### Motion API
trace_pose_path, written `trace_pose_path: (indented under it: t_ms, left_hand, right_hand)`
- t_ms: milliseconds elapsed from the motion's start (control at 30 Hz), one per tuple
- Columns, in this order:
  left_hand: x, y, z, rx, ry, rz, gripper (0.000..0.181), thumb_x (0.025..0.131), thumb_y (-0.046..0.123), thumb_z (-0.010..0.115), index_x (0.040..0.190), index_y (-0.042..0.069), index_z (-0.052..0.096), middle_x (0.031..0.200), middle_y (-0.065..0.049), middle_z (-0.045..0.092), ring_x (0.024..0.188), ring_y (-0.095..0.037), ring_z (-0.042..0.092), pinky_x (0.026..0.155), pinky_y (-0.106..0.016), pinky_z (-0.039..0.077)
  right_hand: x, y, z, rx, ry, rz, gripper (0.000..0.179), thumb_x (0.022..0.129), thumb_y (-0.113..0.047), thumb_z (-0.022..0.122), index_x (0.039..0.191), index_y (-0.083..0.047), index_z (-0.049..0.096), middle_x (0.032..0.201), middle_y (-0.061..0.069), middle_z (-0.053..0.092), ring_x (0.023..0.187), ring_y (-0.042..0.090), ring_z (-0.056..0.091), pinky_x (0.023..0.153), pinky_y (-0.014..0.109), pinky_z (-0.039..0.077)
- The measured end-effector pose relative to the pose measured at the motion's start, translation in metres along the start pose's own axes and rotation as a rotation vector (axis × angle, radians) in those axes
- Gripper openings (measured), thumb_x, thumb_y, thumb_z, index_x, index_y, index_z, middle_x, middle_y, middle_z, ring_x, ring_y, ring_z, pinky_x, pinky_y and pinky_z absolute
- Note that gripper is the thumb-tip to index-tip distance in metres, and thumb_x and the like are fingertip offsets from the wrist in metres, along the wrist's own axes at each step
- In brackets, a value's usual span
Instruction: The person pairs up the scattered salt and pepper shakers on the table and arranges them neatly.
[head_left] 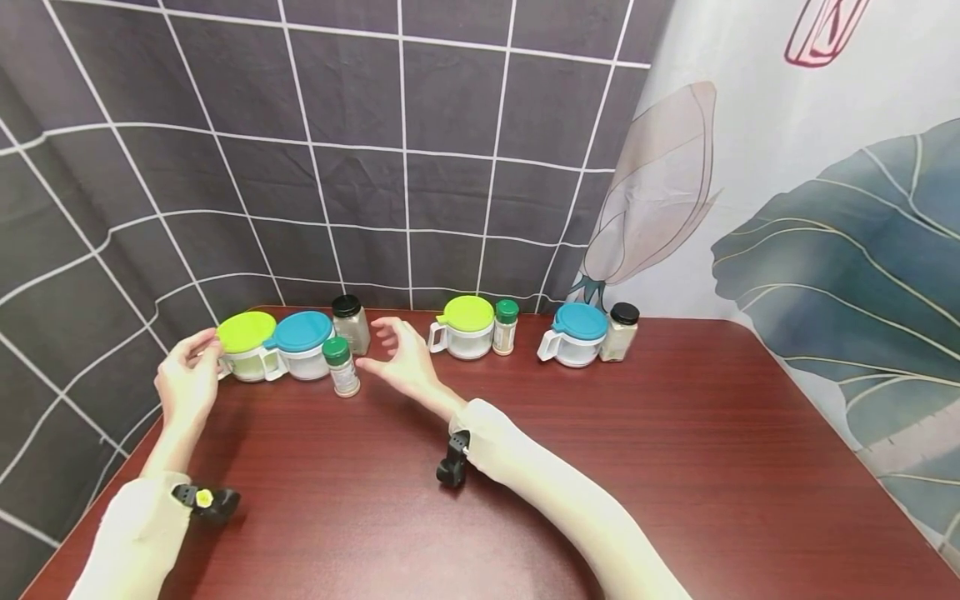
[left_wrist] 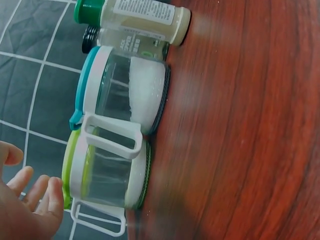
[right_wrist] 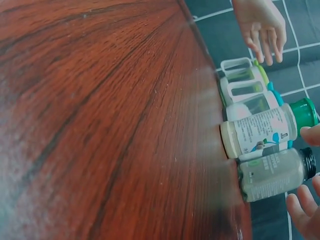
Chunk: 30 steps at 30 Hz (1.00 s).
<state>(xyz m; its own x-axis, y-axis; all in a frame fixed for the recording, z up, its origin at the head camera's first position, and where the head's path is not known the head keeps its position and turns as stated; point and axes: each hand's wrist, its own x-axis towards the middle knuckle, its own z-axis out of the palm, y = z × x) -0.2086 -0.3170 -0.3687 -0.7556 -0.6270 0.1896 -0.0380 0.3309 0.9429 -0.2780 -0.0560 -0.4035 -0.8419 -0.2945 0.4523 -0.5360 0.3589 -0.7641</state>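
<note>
My left hand point(head_left: 187, 375), its fingers loosely bent, is right at the edge of a lime-lidded seasoning jar point(head_left: 246, 350) with a white handle. Against that jar stands a blue-lidded seasoning jar point(head_left: 303, 354); the left wrist view shows white grains point(left_wrist: 147, 92) inside it. To their right are a green-capped shaker bottle point(head_left: 344, 377) and, behind it, a black-capped pepper bottle point(head_left: 356, 332). My right hand point(head_left: 408, 358) has thumb and fingers spread apart beside these two bottles, holding nothing. In the right wrist view its fingertips point(right_wrist: 300, 207) show close to the black cap.
Farther right stand a second lime-lidded jar point(head_left: 468, 340) with a green-capped shaker point(head_left: 505, 332), then another blue-lidded jar point(head_left: 577, 346) beside a black-capped bottle point(head_left: 620, 337). All are along the back of the red-brown table point(head_left: 420, 517), before a dark grid-patterned curtain point(head_left: 360, 183).
</note>
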Motion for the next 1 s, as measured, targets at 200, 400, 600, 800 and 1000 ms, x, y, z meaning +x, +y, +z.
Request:
trace_pose_path:
  t_ms: [200, 400, 600, 800, 1000]
  left_hand:
    - [0.003, -0.001, -0.004, -0.018, 0.02, -0.016, 0.038, 0.093, 0.018, 0.055, 0.128, 0.003, 0.06, 0.079, 0.034, 0.056, 0.066, 0.019, 0.054, 0.058, -0.001, 0.043]
    - [0.004, -0.004, -0.009, -0.019, 0.05, -0.016, 0.034, 0.092, 0.018, 0.056, 0.124, 0.008, 0.064, 0.071, 0.039, 0.052, 0.061, 0.02, 0.051, 0.058, -0.001, 0.04]
    - [0.006, -0.008, -0.012, 0.054, 0.093, -0.042, 0.038, 0.092, 0.024, 0.056, 0.127, 0.012, 0.063, 0.078, 0.041, 0.052, 0.07, 0.025, 0.045, 0.073, -0.002, 0.034]
    - [0.011, -0.016, -0.016, 0.123, 0.099, -0.131, 0.041, 0.091, 0.032, 0.055, 0.13, 0.02, 0.061, 0.092, 0.04, 0.057, 0.074, 0.025, 0.041, 0.089, -0.007, 0.034]
    - [0.014, -0.019, -0.017, 0.159, 0.077, -0.192, 0.042, 0.092, 0.037, 0.054, 0.132, 0.025, 0.059, 0.12, 0.024, 0.062, 0.099, 0.017, 0.049, 0.103, -0.016, 0.034]
  right_hand:
    - [0.001, -0.002, 0.003, 0.002, -0.014, 0.006, 0.057, 0.073, -0.018, 0.083, 0.121, -0.003, 0.057, 0.109, 0.018, 0.065, 0.097, 0.031, 0.065, 0.082, 0.019, 0.05]
    - [0.003, -0.003, 0.007, -0.019, -0.009, 0.011, 0.056, 0.072, -0.018, 0.084, 0.12, -0.004, 0.058, 0.108, 0.016, 0.066, 0.096, 0.03, 0.066, 0.08, 0.017, 0.05]
    - [0.004, -0.003, 0.01, -0.019, -0.013, 0.011, 0.056, 0.072, -0.018, 0.084, 0.12, -0.005, 0.057, 0.108, 0.015, 0.066, 0.096, 0.028, 0.066, 0.084, 0.028, 0.054]
    - [0.004, -0.003, 0.013, -0.016, -0.015, 0.007, 0.057, 0.072, -0.018, 0.084, 0.121, -0.005, 0.057, 0.108, 0.014, 0.066, 0.096, 0.028, 0.066, 0.084, 0.032, 0.055]
    - [0.003, -0.006, 0.014, -0.014, -0.026, 0.025, 0.058, 0.072, -0.019, 0.084, 0.121, -0.006, 0.057, 0.109, 0.013, 0.066, 0.096, 0.025, 0.066, 0.081, 0.023, 0.054]
